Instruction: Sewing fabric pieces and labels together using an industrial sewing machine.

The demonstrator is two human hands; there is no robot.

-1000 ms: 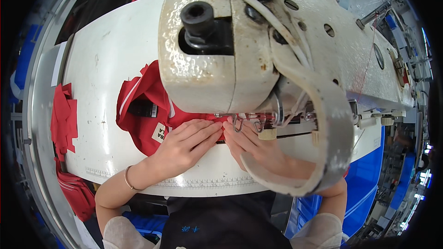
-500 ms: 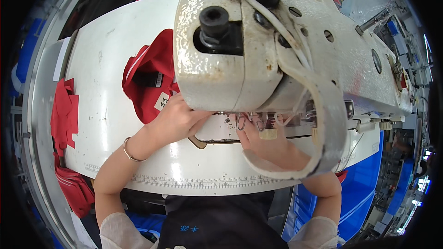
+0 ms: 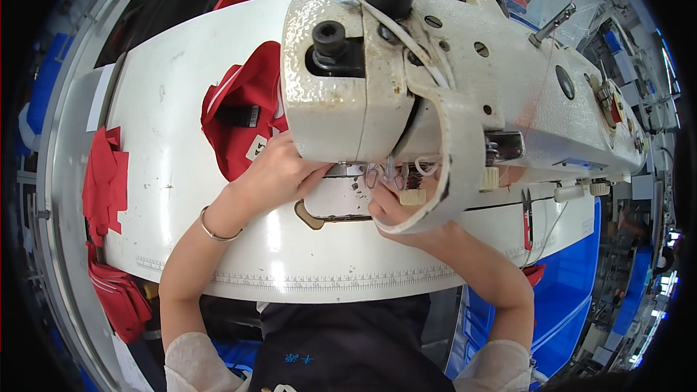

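Observation:
A red cap-like fabric piece [image 3: 243, 120] with a white stripe, a dark label and a small white tag stands open on the sewing table, left of the white sewing machine head [image 3: 330, 120]. My left hand [image 3: 279, 170] is closed at its lower right edge. Some of its fingers reach toward the needle area, and the machine partly hides them. Beneath the machine's curved white guard [image 3: 465, 167], my right hand [image 3: 406, 210] has its fingers bent close to the wire loops by the needle. What lies between those fingertips does not show.
Red fabric pieces [image 3: 104, 185] lie at the table's left edge, with more red folded cloth [image 3: 120, 297] below them. Red-handled thread snips [image 3: 528, 221] rest on the right. A blue bin [image 3: 563, 290] stands beyond the right edge. A printed ruler [image 3: 290, 279] runs along the front.
The view has shifted a little, and the machine sits further left in it. My right hand has drawn slightly back from the needle area. The snips have come into sight.

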